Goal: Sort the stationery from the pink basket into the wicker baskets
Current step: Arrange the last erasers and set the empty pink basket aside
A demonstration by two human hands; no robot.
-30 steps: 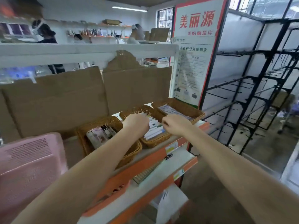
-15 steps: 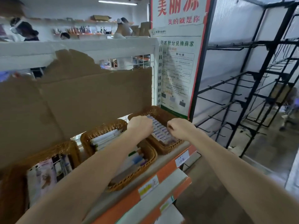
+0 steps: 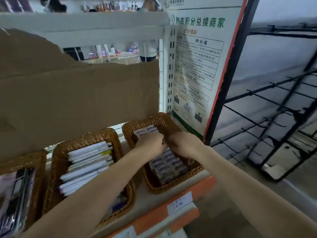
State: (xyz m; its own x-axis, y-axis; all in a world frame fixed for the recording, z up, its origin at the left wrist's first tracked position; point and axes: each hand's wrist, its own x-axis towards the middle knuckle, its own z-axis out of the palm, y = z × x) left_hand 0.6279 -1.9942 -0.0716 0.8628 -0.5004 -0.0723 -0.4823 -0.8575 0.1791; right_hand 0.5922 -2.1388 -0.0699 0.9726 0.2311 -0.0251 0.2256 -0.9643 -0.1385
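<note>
Both hands work inside the right basket (image 3: 160,120), far end of the shelf (image 3: 173,189). Left hand (image 3: 151,143) and right hand (image 3: 184,143) are knuckles-up and touching, fingers curled down onto the packs (image 3: 167,166); whether they pinch one cannot be told. Advice: seat each pack flat, edges aligned with the rows, without dragging neighbours. Packs are small, flat, glossy rectangles; baskets are stiff brown weave. The middle basket (image 3: 89,136) holds long white boxes. The pink basket is out of view.
</note>
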